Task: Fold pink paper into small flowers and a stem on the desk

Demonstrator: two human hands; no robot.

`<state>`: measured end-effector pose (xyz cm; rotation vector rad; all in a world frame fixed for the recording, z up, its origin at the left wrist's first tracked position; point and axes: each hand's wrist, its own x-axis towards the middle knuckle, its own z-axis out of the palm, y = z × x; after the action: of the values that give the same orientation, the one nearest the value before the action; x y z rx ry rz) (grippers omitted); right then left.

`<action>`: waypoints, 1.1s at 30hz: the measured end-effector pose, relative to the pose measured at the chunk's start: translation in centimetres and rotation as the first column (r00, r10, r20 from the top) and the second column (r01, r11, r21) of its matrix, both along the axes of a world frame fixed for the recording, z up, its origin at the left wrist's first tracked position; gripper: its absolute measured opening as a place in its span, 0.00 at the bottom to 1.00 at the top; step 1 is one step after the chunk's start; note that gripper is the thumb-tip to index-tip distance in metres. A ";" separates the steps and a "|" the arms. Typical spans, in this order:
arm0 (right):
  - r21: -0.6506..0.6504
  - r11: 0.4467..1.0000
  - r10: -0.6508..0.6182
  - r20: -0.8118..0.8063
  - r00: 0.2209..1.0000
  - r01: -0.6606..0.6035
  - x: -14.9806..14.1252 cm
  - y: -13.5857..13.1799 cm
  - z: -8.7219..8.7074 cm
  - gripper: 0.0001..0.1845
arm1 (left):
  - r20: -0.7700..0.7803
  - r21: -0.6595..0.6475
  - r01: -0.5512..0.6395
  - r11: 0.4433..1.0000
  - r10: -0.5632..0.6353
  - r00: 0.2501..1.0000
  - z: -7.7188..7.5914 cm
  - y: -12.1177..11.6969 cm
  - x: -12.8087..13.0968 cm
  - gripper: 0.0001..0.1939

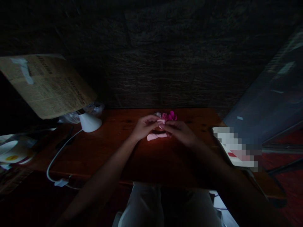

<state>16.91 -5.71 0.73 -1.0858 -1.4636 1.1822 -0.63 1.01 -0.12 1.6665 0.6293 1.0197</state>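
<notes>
My left hand (146,126) and my right hand (181,130) meet over the middle of the wooden table, fingertips pinched on a small pale pink piece (161,121) that looks like folded paper or cloth. Below my fingers a longer pale pink strip (156,136) lies on the tabletop; its right end is near my right hand. Just behind the fingers are bright magenta flowers (172,115), partly hidden. A whitish, clear-looking item (157,114) sits beside them. Dim light leaves the fine detail unclear.
A lamp with a newsprint shade (54,85) and white base (90,122) stands left, its cord (50,160) hanging over the front edge. A white cup-like container (10,151) is far left. A blurred-out flat device (233,149) lies right. A dark brick wall (161,63) rises behind.
</notes>
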 end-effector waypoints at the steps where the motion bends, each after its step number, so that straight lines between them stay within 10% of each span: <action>1: 0.013 1.000 -0.001 0.028 1.000 0.001 -0.1 -0.1 0.1 0.19 | -0.003 -0.001 0.000 1.000 0.000 1.000 0.0 0.0 0.0 0.13; 17: 0.045 0.999 -0.001 0.025 1.000 0.000 0.1 0.2 -0.5 0.20 | 0.142 -0.315 0.195 0.929 -0.157 0.977 -0.5 0.2 0.2 0.18; 26: 0.005 1.000 0.029 -0.009 1.000 -0.029 0.0 0.0 0.0 0.21 | 0.049 -0.240 0.213 0.947 -0.207 0.977 -1.1 0.3 0.0 0.19; 33: -0.067 0.996 0.048 -0.235 0.971 -0.065 -0.1 0.4 -0.9 0.14 | -0.014 0.078 0.102 0.992 -0.101 0.995 0.0 -0.1 0.0 0.15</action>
<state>16.83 -5.26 -0.22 -0.9240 -1.2840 1.3650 -0.61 0.91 -0.08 1.7557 0.5109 0.9740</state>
